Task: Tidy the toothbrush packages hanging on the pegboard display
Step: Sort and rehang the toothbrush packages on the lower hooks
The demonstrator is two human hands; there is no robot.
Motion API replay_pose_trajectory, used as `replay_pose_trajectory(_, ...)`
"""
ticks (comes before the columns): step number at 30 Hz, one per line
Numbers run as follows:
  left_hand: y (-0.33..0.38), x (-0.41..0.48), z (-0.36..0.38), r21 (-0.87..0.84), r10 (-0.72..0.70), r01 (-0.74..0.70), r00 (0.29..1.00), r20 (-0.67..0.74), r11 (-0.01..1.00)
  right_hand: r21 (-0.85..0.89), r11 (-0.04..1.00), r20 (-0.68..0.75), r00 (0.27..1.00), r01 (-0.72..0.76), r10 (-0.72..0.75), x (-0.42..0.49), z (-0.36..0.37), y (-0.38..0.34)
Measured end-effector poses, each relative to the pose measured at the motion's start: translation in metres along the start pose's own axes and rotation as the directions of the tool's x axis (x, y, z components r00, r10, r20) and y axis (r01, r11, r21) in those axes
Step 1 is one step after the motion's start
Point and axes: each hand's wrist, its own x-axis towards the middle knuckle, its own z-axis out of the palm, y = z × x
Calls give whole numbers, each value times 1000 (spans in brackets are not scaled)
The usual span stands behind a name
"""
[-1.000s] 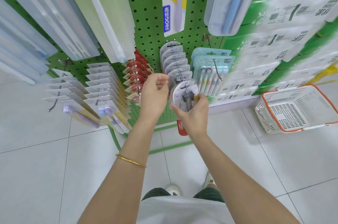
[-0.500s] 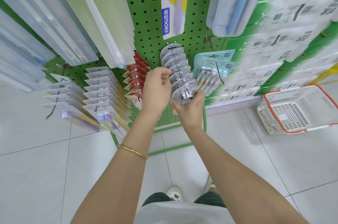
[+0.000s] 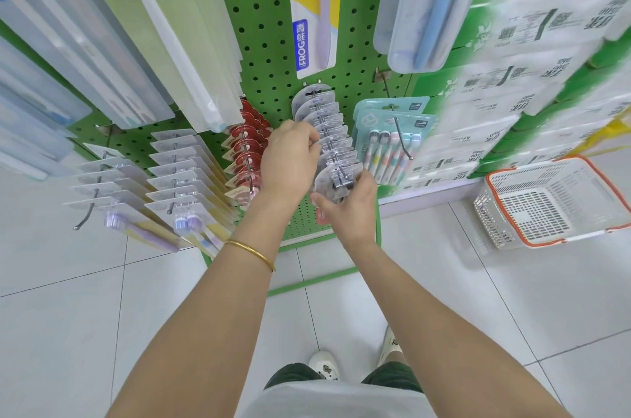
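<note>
Green pegboard (image 3: 259,52): left hand (image 3: 290,158) pinches mid-row grey packages (image 3: 321,117) steady; right hand (image 3: 351,206) grips front package (image 3: 333,180), seating it on the hook

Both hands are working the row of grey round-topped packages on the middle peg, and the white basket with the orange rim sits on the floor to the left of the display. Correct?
Not quite: in the head view the basket sits to the right of the display. Both the left hand and the right hand are on the grey packages.

Head-worn, downward, close to pegboard (image 3: 263,52)
</note>
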Motion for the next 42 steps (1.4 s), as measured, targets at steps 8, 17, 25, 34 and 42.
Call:
replay_pose_trajectory(8,5,3,4,146,21,-18,1000,-18,989,10,1000,52,999,7,-7,-3,-8,0)
replay_pose_trajectory(17,2,-2,-2,217,60,-44,996,-70,975,-32,999,74,997,19,-16,-6,-16,4)
replay_pose_trajectory(25,-1,-18,-5,317,40,-6,994,-102,948,-48,999,103,995,0,5,-12,-20,2)
replay_pose_trajectory(34,7,-53,-12,470,-82,125,990,-112,874,-88,996,139,990,-18,30,-22,-28,5)
replay_pose_trajectory(42,11,-91,-24,449,-195,193,980,-43,873,-38,999,192,980,-38,45,-41,-40,12)
